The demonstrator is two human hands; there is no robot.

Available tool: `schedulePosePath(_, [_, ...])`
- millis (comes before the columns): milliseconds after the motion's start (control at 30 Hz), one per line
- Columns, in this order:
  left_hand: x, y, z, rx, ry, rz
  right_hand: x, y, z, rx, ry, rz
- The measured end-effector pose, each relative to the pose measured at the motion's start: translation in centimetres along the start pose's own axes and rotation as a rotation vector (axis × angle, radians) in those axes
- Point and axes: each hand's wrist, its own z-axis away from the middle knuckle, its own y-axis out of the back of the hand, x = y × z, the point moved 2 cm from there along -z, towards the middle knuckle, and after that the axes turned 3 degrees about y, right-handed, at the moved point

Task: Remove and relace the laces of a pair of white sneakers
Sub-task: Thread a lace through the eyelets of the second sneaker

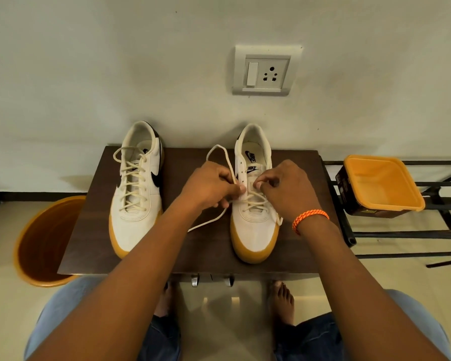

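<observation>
Two white sneakers with gum soles stand on a dark wooden table [206, 251], toes toward me. The left sneaker [137, 188] is laced up through its eyelets. The right sneaker [254, 220] has its cream lace [220, 152] threaded only through the lower eyelets. My left hand [210, 187] pinches that lace at the shoe's left eyelet row; a loop of it arcs behind the hand and a free end trails onto the table. My right hand [284, 188] pinches the lace at the right eyelet row, fingers curled over the tongue.
An orange bucket [44, 241] stands on the floor left of the table. A yellow-lidded box [380, 186] rests on a black metal rack [406, 233] to the right. A wall socket [266, 70] is above. My knees and bare feet are below the table edge.
</observation>
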Motion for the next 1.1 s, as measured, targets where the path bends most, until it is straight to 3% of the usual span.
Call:
schedulePosePath(167, [0.3,0.0,0.1,0.067,-0.075,-0.043,-0.7,-0.1,0.5,-0.122,0.026,-0.010])
schedulePosePath(300, [0.5,0.0,0.2,0.104,-0.154,-0.055,-0.8,-0.2,0.6,-0.121,0.025,0.038])
schedulePosePath(633, [1.0,2.5,0.2,0.357,-0.146,0.436,-0.9,0.0,0.7,-0.119,0.014,0.017])
schedulePosePath(867, [0.2,0.3,0.2,-0.015,-0.015,0.002,-0.9,0.1,0.5,-0.144,0.028,0.002])
schedulePosePath(1100, [0.5,-0.3,0.1,0.134,-0.118,-0.068,-1.1,0.1,0.8,-0.144,0.017,0.013])
